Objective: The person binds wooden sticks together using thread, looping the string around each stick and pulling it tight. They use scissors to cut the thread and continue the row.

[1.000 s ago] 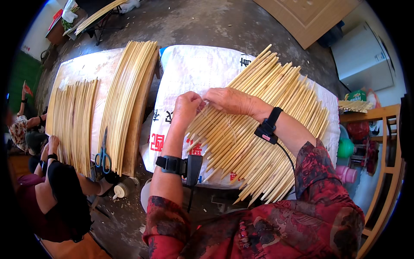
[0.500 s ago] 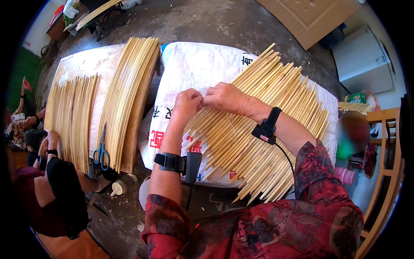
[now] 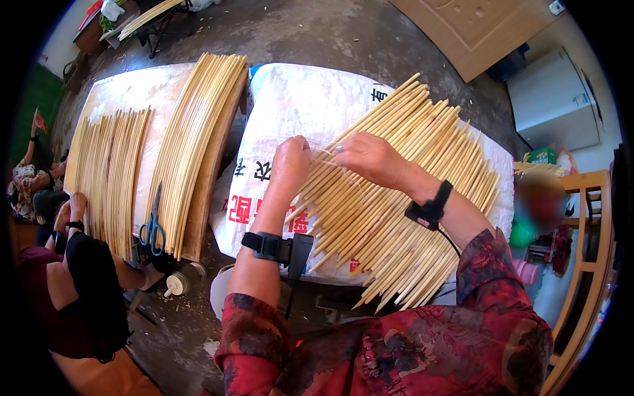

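The row of pale sticks (image 3: 396,198) lies slantwise on a white sack (image 3: 297,92). Over the row's left edge, the left hand (image 3: 292,160) and right hand (image 3: 371,158) sit slightly apart, each grip pinched narrow on a thin string (image 3: 323,152); blue-handled scissors (image 3: 153,228) lie well left of the row.

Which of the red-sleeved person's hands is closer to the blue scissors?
Left. The left hand is to the right of the blue scissors; the right hand is farther right, by the sticks.
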Action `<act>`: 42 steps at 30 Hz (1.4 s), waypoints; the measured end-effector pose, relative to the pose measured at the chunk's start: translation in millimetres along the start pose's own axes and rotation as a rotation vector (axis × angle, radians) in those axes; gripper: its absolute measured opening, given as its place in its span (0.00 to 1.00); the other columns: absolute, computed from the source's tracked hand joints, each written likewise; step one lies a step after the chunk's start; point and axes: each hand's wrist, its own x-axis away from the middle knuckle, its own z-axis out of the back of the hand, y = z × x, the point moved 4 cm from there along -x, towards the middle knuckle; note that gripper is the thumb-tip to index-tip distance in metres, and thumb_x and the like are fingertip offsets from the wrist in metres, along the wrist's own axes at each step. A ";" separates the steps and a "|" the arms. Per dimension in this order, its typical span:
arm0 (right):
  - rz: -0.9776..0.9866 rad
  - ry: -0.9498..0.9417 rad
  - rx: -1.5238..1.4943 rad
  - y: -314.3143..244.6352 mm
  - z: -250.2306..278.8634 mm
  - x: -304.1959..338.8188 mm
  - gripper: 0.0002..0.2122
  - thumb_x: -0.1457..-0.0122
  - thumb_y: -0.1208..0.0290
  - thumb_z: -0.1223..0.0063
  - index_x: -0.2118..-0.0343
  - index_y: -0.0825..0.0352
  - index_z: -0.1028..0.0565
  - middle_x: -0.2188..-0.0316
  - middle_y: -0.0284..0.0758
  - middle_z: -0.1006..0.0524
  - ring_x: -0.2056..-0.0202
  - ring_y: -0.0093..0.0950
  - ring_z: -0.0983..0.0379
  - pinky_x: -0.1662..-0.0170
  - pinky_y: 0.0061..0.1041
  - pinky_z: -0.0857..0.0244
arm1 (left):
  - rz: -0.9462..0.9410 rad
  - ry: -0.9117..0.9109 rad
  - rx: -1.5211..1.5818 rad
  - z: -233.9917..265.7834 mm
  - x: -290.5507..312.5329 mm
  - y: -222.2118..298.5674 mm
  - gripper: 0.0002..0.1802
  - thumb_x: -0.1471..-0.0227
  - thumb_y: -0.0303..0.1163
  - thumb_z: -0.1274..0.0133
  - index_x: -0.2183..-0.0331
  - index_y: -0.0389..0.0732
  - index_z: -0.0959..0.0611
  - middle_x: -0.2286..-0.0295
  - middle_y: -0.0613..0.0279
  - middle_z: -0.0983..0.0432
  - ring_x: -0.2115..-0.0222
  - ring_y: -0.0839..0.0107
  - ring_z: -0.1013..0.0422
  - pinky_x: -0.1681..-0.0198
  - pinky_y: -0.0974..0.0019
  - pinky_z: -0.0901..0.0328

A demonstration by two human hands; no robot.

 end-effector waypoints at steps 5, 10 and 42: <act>-0.672 0.353 -0.580 9.6 22.3 33.3 0.04 0.45 0.77 0.53 0.67 0.67 0.29 0.72 0.37 0.26 0.66 0.32 0.28 0.63 0.26 0.33 | 0.045 0.044 0.024 -3.9 0.7 -4.6 0.06 0.58 0.24 0.52 0.75 0.31 0.22 0.77 0.44 0.26 0.73 0.52 0.28 0.68 0.59 0.35; -0.295 -0.053 0.113 -13.8 31.3 43.9 0.03 0.49 0.76 0.51 0.71 0.66 0.28 0.77 0.34 0.29 0.71 0.28 0.30 0.66 0.26 0.35 | -0.024 0.172 -0.033 -5.9 1.8 2.4 0.06 0.57 0.24 0.52 0.76 0.32 0.23 0.77 0.44 0.26 0.74 0.51 0.29 0.69 0.58 0.35; -0.949 1.069 -0.955 42.5 150.0 154.5 0.08 0.42 0.72 0.53 0.63 0.70 0.29 0.78 0.28 0.32 0.75 0.18 0.33 0.68 0.17 0.35 | 0.069 0.053 -0.189 -8.0 8.7 9.2 0.07 0.59 0.19 0.57 0.73 0.29 0.25 0.68 0.45 0.33 0.67 0.47 0.33 0.62 0.54 0.36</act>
